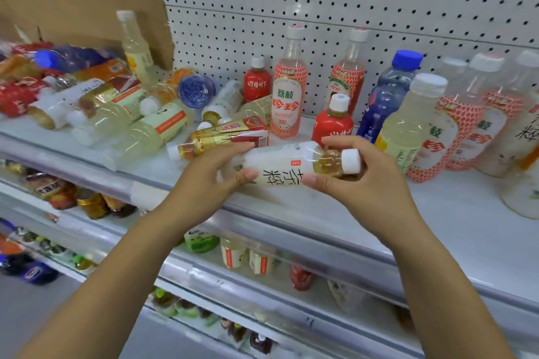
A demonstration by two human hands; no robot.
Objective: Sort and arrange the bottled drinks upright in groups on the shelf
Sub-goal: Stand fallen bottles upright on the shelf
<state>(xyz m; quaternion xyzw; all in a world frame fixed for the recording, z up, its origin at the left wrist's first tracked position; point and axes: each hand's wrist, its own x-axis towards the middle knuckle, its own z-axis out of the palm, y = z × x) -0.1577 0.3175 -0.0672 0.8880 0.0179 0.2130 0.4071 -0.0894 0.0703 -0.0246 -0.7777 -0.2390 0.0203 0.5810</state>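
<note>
One bottle (287, 165) over shelf (443, 213) (front edge)

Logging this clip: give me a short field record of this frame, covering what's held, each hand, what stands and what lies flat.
held: white-labelled bottle, sideways, white cap to the right
left hand: grips the bottle's base end
right hand: grips the neck end, by the cap
standing: lychee bottle, red bottle, blue water bottle
lying: gold-labelled bottle, heap of bottles at the left
surface: shelf
status: sorting unfinished
</note>
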